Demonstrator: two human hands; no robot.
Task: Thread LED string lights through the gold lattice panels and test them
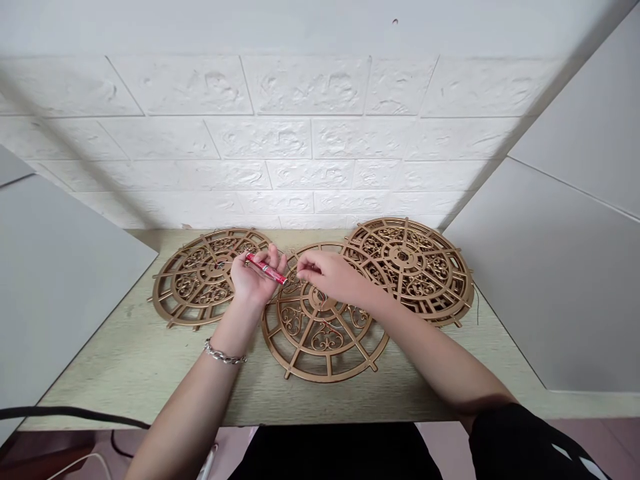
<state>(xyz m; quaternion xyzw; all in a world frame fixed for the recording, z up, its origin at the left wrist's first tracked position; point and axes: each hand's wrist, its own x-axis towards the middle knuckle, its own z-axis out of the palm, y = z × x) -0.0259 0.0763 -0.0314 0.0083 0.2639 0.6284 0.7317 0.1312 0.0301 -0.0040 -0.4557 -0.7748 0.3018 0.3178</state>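
"White brick-pattern wall (313, 137) at the back, grey panel (575, 280) to the right, pale green wood-grain tabletop (165, 373) below. What lies on it?"

"Gold openwork wheel-shaped discs, in three places: a left disc (214, 272), a right stack (390, 252) of at least two, and a centre disc (323, 305), nearest the person, with thin reddish wire (327, 325) across it."

"State of the left hand (253, 283)?"

"Palm up, above where the left disc and centre disc come close. Fingers partly curled, clamped on a red pen-shaped tube (267, 269) bearing pale print. Chain bracelet (223, 356) on that wrist."

"And the right hand (330, 272)?"

"Palm down above the centre disc's far part, thumb and fingertips drawn together, just beside the tube's lower end. Whether anything fine is pinched there, I cannot tell."

"Other items noted?"

"Black cable (75, 415) along the left front edge; black sleeve (530, 440) on the right arm."
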